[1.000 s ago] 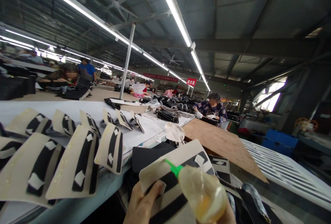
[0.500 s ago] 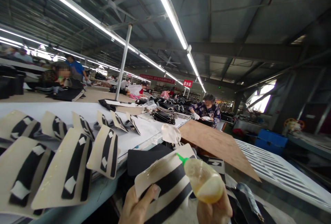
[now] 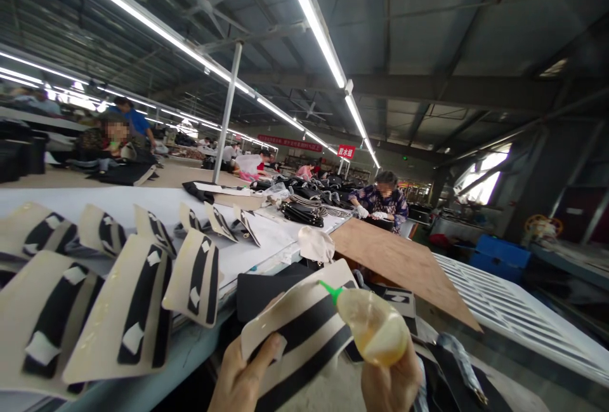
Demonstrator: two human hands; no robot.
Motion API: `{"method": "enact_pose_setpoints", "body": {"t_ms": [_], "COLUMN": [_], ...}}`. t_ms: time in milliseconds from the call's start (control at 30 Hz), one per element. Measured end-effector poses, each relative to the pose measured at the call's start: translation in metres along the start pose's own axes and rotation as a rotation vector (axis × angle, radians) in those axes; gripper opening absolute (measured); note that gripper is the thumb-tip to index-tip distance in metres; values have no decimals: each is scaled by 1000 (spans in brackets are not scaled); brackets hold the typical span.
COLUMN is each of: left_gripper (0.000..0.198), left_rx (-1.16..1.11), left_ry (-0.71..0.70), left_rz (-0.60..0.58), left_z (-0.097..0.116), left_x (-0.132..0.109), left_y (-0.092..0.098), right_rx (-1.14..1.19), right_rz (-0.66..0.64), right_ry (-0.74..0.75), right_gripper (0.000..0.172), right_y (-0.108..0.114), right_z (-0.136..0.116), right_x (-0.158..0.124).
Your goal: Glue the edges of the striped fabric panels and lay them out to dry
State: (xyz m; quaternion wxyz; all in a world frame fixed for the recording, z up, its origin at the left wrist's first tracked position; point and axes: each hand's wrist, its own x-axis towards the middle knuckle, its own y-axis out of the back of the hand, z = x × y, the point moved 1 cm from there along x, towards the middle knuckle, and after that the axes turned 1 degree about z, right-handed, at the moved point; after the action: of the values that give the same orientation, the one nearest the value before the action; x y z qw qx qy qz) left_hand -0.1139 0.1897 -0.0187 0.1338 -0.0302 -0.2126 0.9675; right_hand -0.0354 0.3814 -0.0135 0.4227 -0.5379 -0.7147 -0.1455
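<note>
Several tan panels (image 3: 118,307) on the table (image 3: 242,258) already have shiny dabs, but the striped piece (image 3: 304,329) pinched in the left hand (image 3: 245,371) looks only part-done tbh, right hand (image 3: 392,377) wrapped round the squeeze bottle (image 3: 373,326) beside it.

The left hand (image 3: 242,371) pinches, thumb (image 3: 264,356) laid across the near side of its grip, fingers tucked behind. Right of that grip, apart from it, the right hand (image 3: 394,379) curls closed.
</note>
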Motion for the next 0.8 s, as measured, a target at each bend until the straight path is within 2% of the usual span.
{"method": "enact_pose_setpoints", "body": {"t_ms": [67, 167, 267, 433, 567, 667, 733, 800], "left_gripper": [43, 37, 39, 39, 29, 25, 26, 32], "left_rx": [30, 38, 26, 88, 63, 42, 47, 73], "left_ry": [-12, -45, -46, -4, -12, -17, -13, -13], "left_rz": [-3, -57, -54, -12, -101, -169, -203, -208], "left_z": [2, 3, 1, -2, 4, 5, 4, 1], "left_x": [2, 5, 5, 5, 7, 9, 11, 13], "left_y": [4, 6, 8, 13, 15, 18, 21, 24], "right_rx": [0, 3, 17, 1, -10, -66, -59, -20], "right_rz": [24, -33, -43, 137, 82, 174, 205, 144], "right_ry": [-3, -22, -12, 52, -29, -43, -52, -72], "right_gripper": [33, 38, 38, 30, 39, 48, 50, 52], "right_y": [-2, -4, -6, 1, 6, 9, 11, 12], "right_z": [-4, -10, -14, -6, 4, 9, 13, 18], "right_x": [3, 5, 7, 12, 9, 10, 13, 14]}}
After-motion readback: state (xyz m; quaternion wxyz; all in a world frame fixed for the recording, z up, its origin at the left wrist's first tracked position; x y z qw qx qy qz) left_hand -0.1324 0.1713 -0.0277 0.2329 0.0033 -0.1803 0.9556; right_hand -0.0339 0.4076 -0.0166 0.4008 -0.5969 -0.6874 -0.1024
